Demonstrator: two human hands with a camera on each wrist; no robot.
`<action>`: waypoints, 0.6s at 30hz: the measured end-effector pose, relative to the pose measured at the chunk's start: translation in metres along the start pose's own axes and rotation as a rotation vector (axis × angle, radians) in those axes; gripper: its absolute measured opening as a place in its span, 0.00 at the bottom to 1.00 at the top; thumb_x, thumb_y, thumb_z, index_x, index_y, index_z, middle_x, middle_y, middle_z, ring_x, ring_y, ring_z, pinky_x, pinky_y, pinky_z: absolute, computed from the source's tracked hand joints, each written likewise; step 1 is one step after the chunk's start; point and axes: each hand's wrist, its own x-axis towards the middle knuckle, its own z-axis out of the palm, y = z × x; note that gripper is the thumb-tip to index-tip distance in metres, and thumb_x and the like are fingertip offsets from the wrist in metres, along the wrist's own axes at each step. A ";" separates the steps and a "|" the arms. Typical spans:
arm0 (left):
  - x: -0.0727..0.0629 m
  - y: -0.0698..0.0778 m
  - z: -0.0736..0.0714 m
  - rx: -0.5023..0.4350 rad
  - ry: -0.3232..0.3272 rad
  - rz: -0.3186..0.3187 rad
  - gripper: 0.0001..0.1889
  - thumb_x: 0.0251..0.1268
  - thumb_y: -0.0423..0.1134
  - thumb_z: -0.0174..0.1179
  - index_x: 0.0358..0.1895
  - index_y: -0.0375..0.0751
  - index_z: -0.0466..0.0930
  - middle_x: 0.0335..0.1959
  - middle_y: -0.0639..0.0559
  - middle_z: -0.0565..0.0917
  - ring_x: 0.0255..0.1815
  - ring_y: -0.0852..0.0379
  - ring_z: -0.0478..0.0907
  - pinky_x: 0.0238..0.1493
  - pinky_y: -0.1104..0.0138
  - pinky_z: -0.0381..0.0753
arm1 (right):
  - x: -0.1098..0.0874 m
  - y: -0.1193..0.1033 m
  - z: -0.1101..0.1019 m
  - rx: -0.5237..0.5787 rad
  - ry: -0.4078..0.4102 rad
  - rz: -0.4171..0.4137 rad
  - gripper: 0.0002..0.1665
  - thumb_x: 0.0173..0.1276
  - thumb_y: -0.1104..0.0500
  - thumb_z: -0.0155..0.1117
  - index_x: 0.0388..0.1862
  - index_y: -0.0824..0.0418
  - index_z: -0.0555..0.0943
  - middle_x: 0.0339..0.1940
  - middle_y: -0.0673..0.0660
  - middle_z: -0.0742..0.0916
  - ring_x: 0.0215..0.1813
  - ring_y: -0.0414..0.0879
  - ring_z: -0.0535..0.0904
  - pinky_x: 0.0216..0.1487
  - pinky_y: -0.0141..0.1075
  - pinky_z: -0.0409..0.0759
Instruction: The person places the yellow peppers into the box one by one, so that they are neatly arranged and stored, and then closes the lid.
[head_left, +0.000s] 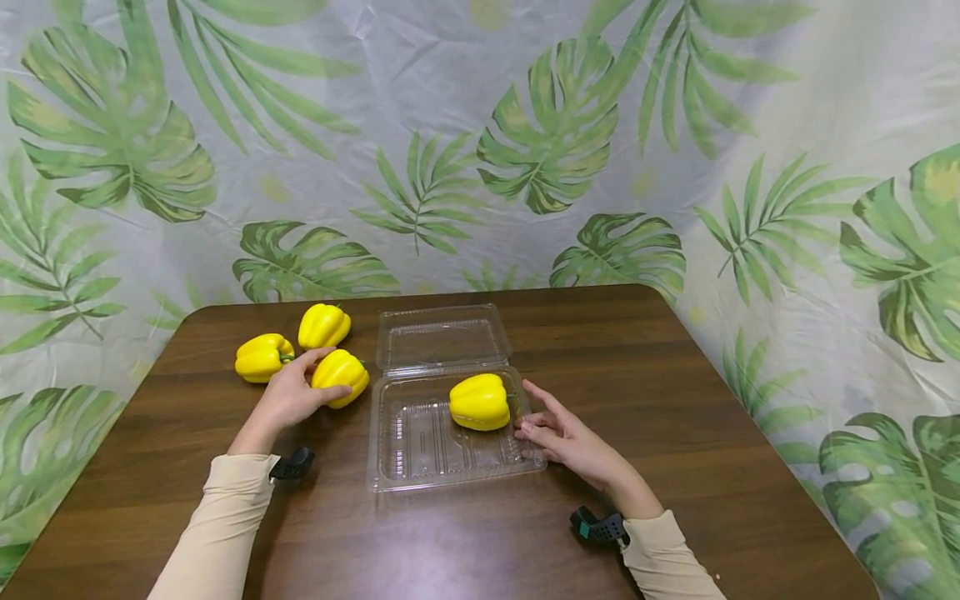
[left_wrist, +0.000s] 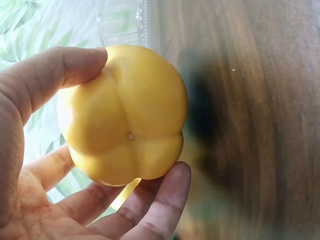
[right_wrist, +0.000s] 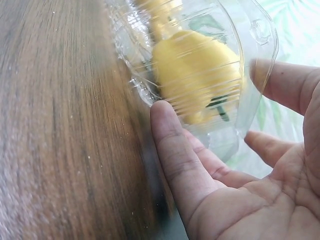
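A yellow bell pepper is gripped by my left hand, thumb on one side and fingers round the other. In the left wrist view the lobed bottom of this pepper faces the camera. A clear plastic clamshell container lies with its lid folded back. Another yellow bell pepper lies on its side in the right part of its base, stem to the right. At the right wall is my right hand, its fingers loosely extended. The right wrist view shows its fingertips against the clear wall.
Two more yellow bell peppers lie at the back left of the brown wooden table, beyond my left hand. A leaf-patterned curtain hangs behind the table and on its sides.
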 end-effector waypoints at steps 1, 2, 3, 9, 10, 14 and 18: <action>0.000 0.001 -0.001 0.000 0.004 0.001 0.48 0.69 0.56 0.73 0.83 0.35 0.61 0.69 0.24 0.77 0.65 0.31 0.77 0.65 0.41 0.78 | 0.000 0.000 0.000 0.001 -0.001 0.000 0.45 0.88 0.50 0.55 0.92 0.43 0.43 0.73 0.72 0.77 0.77 0.66 0.76 0.73 0.62 0.78; -0.001 0.001 -0.002 0.003 0.008 0.004 0.48 0.69 0.56 0.73 0.83 0.34 0.62 0.68 0.24 0.78 0.65 0.31 0.78 0.64 0.41 0.78 | 0.000 0.000 0.000 0.002 -0.002 0.000 0.45 0.88 0.49 0.55 0.92 0.43 0.43 0.73 0.72 0.77 0.77 0.66 0.76 0.73 0.62 0.77; -0.002 0.002 -0.003 0.005 0.013 0.007 0.48 0.69 0.56 0.73 0.83 0.34 0.62 0.68 0.24 0.78 0.64 0.31 0.78 0.64 0.42 0.79 | 0.000 0.000 0.000 0.004 -0.003 0.002 0.45 0.88 0.49 0.55 0.92 0.43 0.43 0.73 0.72 0.77 0.77 0.66 0.76 0.73 0.63 0.77; -0.005 0.014 -0.012 0.001 0.046 0.028 0.48 0.68 0.56 0.73 0.82 0.35 0.63 0.62 0.27 0.82 0.59 0.36 0.81 0.56 0.52 0.79 | 0.000 0.000 0.000 0.004 -0.007 0.001 0.45 0.88 0.50 0.54 0.92 0.43 0.42 0.73 0.72 0.77 0.76 0.66 0.76 0.74 0.64 0.76; -0.006 0.016 -0.013 0.000 0.050 0.032 0.48 0.68 0.56 0.73 0.83 0.35 0.63 0.61 0.27 0.82 0.58 0.37 0.81 0.55 0.54 0.79 | 0.000 0.000 0.000 0.004 -0.006 0.001 0.45 0.88 0.50 0.55 0.92 0.43 0.42 0.73 0.72 0.77 0.76 0.66 0.76 0.74 0.64 0.76; -0.008 0.027 -0.018 0.003 0.064 0.061 0.48 0.67 0.55 0.74 0.83 0.37 0.64 0.59 0.29 0.84 0.56 0.38 0.82 0.50 0.59 0.79 | 0.000 0.000 -0.001 0.006 -0.003 0.002 0.46 0.88 0.50 0.55 0.92 0.43 0.43 0.73 0.72 0.77 0.76 0.66 0.77 0.73 0.63 0.76; -0.008 0.038 -0.020 0.009 0.072 0.100 0.46 0.67 0.55 0.74 0.82 0.39 0.65 0.59 0.30 0.85 0.56 0.38 0.82 0.50 0.59 0.80 | 0.000 0.000 0.000 0.010 -0.004 0.000 0.46 0.88 0.50 0.55 0.92 0.44 0.43 0.73 0.72 0.77 0.76 0.66 0.76 0.73 0.63 0.77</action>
